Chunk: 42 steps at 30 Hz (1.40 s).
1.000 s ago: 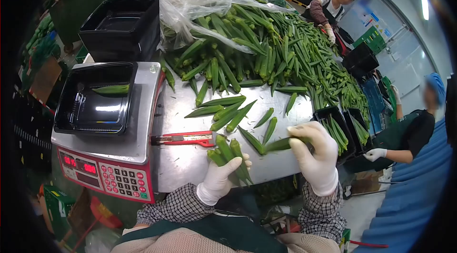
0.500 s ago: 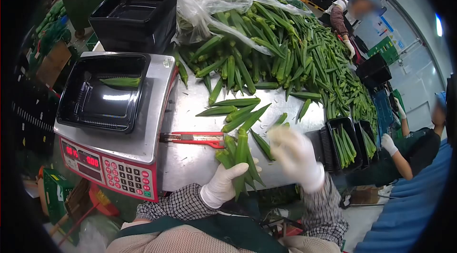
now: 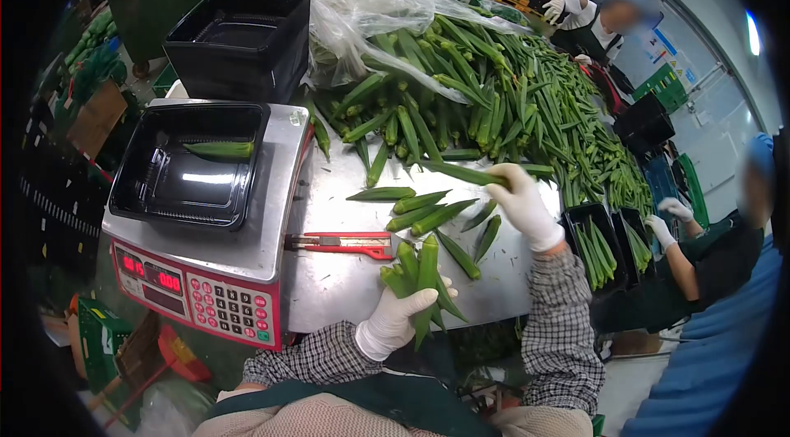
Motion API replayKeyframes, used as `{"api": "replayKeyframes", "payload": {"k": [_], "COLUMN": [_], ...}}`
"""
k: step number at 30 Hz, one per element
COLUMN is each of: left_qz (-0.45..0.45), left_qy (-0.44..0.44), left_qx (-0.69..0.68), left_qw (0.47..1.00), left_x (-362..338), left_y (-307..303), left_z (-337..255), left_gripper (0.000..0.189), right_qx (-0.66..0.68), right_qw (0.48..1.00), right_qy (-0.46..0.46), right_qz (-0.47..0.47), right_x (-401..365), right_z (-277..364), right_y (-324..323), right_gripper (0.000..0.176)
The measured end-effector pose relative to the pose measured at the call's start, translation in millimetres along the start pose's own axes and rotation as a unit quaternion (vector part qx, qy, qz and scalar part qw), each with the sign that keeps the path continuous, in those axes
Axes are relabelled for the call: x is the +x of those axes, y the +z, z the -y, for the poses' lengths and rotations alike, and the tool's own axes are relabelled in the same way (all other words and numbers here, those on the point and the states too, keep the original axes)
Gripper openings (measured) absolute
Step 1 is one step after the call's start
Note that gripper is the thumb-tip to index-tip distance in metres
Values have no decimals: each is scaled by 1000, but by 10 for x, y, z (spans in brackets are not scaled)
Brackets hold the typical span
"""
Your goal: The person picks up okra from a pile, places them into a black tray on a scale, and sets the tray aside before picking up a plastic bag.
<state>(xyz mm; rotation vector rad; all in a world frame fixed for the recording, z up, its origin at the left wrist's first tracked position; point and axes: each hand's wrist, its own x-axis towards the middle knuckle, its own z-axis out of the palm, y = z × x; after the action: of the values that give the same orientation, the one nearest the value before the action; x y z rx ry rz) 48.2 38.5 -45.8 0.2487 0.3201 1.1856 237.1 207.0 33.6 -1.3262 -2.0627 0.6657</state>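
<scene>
My left hand [image 3: 390, 325], in a white glove, is closed round several okra pods [image 3: 426, 264] held upright at the table's near edge. Above and to the right, my gloved right hand [image 3: 527, 211] pinches the stem end of one okra pod [image 3: 462, 173], which points left. Between my hands and the heap, several loose okra pods [image 3: 444, 217] lie on the metal table [image 3: 346, 293]. To the left of them rests a red utility knife [image 3: 344, 244].
At left, a scale [image 3: 276, 190] carries a black tray [image 3: 255, 178] with one pod in it. Stacked black trays [image 3: 239, 67] stand behind. A big okra heap [image 3: 510, 99] lies partly under clear plastic [image 3: 370, 5]. Filled trays [image 3: 586, 219] and two co-workers are at right.
My right hand has moved up and away from my left, and now has an okra pod in its fingers. The left hand still grips its bunch. The co-workers' hands have shifted.
</scene>
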Motion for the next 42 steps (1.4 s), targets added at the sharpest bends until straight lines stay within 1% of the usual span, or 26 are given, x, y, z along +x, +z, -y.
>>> {"api": "replayKeyframes", "payload": {"k": [3, 5, 6, 8, 11, 13, 15, 17, 18, 19, 21, 22, 23, 25, 26, 27, 28, 31, 32, 33, 35, 37, 38, 39, 41, 42], "left_qz": [21, 42, 53, 69, 136, 177, 140, 136, 132, 116, 77, 90, 106, 105, 139, 133, 161, 12, -55, -90, -81, 2, -11, -39, -39, -25], "left_qy": [12, 18, 20, 9, -6, -29, -23, -41, -47, -39, -5, 26, 60, 115, 144, 220, 264, 447, 526, 555, 453, 373, 282, 182, 188, 238], "left_qx": [40, 69, 84, 100, 153, 149, 125, 71, 44, 44, 48, 76, 120, 176, 245, 238, 333, 476, 529, 680, 814, 882, 925, 954, 941, 920], "left_qw": [999, 997, 995, 993, 979, 972, 982, 987, 989, 991, 996, 993, 985, 972, 949, 937, 891, 758, 664, 470, 355, 289, 255, 233, 278, 310], "left_x": [-23, -46, -61, -93, -182, -255, -327, -347, -377, -435, -592, -687, -803, -1113, -1242, -1335, -1390, -1446, -1366, -1304, -1178, -959, -891, -823, -823, -866], "left_y": [33, 56, 56, 87, 245, 288, 239, 241, 260, 278, 325, 357, 366, 522, 462, 573, 609, 944, 910, 883, 996, 831, 810, 762, 796, 876], "left_z": [-13, -35, -47, -96, -158, -104, -24, -116, -178, -223, -346, -420, -510, -830, -1046, -1221, -1488, -2067, -2225, -2507, -2759, -2998, -3042, -3074, -3149, -3138], "left_gripper": [46, 50, 53, 63, 67, 68, 66, 65, 64, 64, 64, 64, 60, 58, 59, 66, 65, 61, 55, 50, 50, 48, 48, 57, 65, 67], "right_qx": [152, 55, 85, 12, -39, -12, 35, 227, 321, 270, 244, 94, 4, -154, -179, -206, -234, -278, -283, -269, -237, -163, -127, -93, -23, -18], "right_qw": [984, 992, 987, 997, 986, 987, 982, 950, 918, 947, 962, 992, 997, 970, 965, 959, 953, 947, 944, 945, 944, 962, 968, 971, 964, 963], "right_qy": [81, 100, 123, 68, 6, -41, 38, 113, 148, 84, 77, 3, -51, -190, -192, -193, -191, -153, -165, -186, -228, -208, -187, -166, -178, -167], "right_qz": [-54, -57, -49, 27, 162, 152, 184, 180, 179, 153, 92, 81, 56, 0, 8, 13, 15, 51, 39, 15, -35, -76, -109, -143, -196, -212], "right_x": [-361, -648, -792, -982, -1037, -1032, -1011, -1013, -995, -952, -856, -783, -734, -624, -584, -546, -507, -408, -400, -411, -413, -439, -485, -531, -621, -689], "right_z": [399, 684, 741, 923, 1222, 1174, 1196, 1178, 1152, 1065, 923, 749, 728, 576, 513, 458, 425, 396, 367, 357, 357, 429, 516, 588, 573, 564], "right_y": [-397, -653, -729, -800, -593, -322, -129, 0, 70, 116, 240, 330, 425, 624, 708, 781, 828, 854, 865, 839, 775, 598, 503, 409, 237, 146], "right_gripper": [19, 17, 15, 12, 13, 14, 19, 22, 23, 24, 21, 20, 25, 27, 27, 27, 26, 25, 20, 17, 12, 16, 18, 21, 25, 28]}}
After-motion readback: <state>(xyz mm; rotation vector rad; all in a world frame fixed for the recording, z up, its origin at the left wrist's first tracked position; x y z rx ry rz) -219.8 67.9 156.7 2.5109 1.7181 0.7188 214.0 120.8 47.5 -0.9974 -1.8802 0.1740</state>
